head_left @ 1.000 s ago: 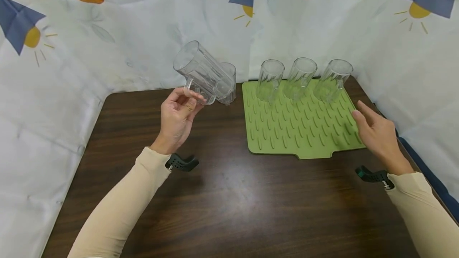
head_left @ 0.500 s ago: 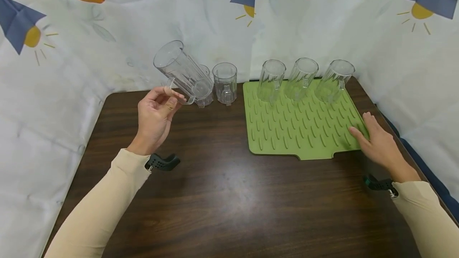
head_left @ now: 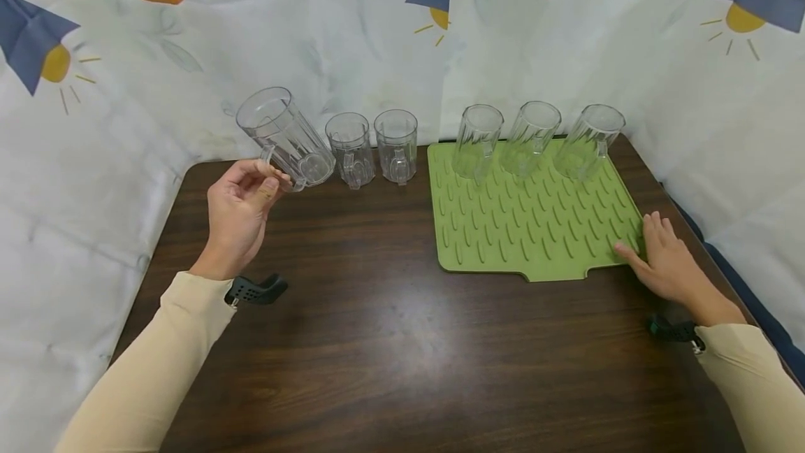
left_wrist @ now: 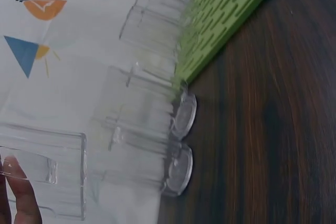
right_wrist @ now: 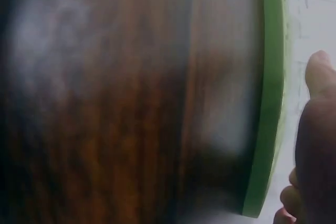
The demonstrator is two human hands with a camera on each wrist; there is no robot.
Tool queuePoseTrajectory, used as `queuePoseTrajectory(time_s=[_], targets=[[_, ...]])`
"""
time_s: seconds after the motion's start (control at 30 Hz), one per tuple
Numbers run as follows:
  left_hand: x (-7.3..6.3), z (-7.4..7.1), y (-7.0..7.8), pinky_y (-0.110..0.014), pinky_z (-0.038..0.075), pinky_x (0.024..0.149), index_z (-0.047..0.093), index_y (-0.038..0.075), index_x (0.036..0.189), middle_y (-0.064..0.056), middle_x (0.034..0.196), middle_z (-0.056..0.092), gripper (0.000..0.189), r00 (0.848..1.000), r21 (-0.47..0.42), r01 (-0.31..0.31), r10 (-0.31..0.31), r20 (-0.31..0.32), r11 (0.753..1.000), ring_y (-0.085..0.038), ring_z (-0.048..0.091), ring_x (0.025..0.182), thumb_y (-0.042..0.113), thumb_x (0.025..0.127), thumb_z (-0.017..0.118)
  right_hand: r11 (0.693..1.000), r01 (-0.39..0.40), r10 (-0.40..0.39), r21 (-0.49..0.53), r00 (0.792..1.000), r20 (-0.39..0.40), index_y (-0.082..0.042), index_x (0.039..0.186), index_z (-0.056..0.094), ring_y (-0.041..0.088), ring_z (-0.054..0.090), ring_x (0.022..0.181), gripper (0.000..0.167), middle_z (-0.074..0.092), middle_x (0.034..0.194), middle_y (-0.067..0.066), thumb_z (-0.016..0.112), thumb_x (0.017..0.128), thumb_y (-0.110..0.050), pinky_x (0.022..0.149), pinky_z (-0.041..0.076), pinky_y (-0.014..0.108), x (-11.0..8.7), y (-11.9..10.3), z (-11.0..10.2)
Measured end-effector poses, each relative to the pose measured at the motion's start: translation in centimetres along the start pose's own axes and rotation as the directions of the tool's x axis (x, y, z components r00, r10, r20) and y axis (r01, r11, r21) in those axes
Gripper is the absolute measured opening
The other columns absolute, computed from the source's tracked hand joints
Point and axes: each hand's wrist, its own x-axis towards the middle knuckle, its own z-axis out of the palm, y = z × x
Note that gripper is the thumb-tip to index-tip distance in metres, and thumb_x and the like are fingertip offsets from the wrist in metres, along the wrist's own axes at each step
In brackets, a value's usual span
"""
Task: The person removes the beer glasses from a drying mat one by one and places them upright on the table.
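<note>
My left hand (head_left: 242,212) pinches the handle of a clear plastic mug (head_left: 286,135), which tilts with its mouth toward the upper left. Just right of it, two more clear mugs, one (head_left: 352,149) beside the other (head_left: 397,145), stand upright on the table with handles facing me. In the left wrist view, fingertips (left_wrist: 23,195) show at the held mug's handle. My right hand (head_left: 669,264) lies with fingers extended at the right front corner of a green ridged mat (head_left: 516,229), its thumb over the mat's edge. Three clear mugs (head_left: 531,138) stand along the mat's back edge.
The dark wooden table (head_left: 402,355) runs up to a white patterned sheet (head_left: 251,33) behind and at both sides. A dark blue strip (head_left: 748,292) shows beyond the table's right edge.
My left hand has carried the held mug leftward and a little lower, uncovering the two standing mugs behind it. The right hand has come down to the mat's right front corner.
</note>
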Motion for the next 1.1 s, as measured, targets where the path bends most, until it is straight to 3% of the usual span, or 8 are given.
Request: queuePoseTrajectory(time_s=[0.43, 0.7, 1.1], targets=[[0.5, -2.2, -2.0, -0.021, 0.062, 0.083, 0.064, -0.002, 0.095, -0.008, 0.092, 0.068, 0.01, 0.996, 0.1, 0.059, -0.051, -0.079, 0.993, -0.016, 0.072, 0.088, -0.012, 0.096, 0.061, 0.998, -0.041, 0.046, -0.04, 0.991, 0.125, 0.011, 0.159, -0.01, 0.06, -0.014, 0.153, 0.094, -0.018, 0.164, 0.039, 0.037, 0.11, -0.053, 0.116, 0.004, 0.084, -0.4, 0.6, 0.7], [1.2, -2.7, -3.2, -0.019, 0.062, 0.081, 0.064, -0.001, 0.095, -0.006, 0.091, 0.069, 0.008, 0.993, 0.136, 0.082, -0.07, -0.093, 0.987, -0.015, 0.072, 0.087, -0.009, 0.096, 0.063, 0.996, -0.062, 0.07, -0.059, 0.986, 0.151, 0.008, 0.16, -0.014, 0.058, -0.017, 0.153, 0.093, -0.026, 0.163, 0.034, 0.032, 0.11, -0.056, 0.116, -0.003, 0.084, -0.3, 0.4, 0.7], [2.3, -3.2, -5.3, -0.016, 0.06, 0.075, 0.065, 0.002, 0.091, -0.002, 0.087, 0.07, 0.018, 0.976, 0.218, 0.144, -0.102, -0.192, 0.965, -0.011, 0.07, 0.079, -0.015, 0.095, 0.06, 0.993, -0.071, 0.085, -0.089, 0.984, 0.155, 0.008, 0.159, -0.015, 0.056, -0.018, 0.154, 0.094, -0.03, 0.163, 0.032, 0.03, 0.11, -0.058, 0.115, -0.003, 0.084, -0.1, 0.2, 0.5]])
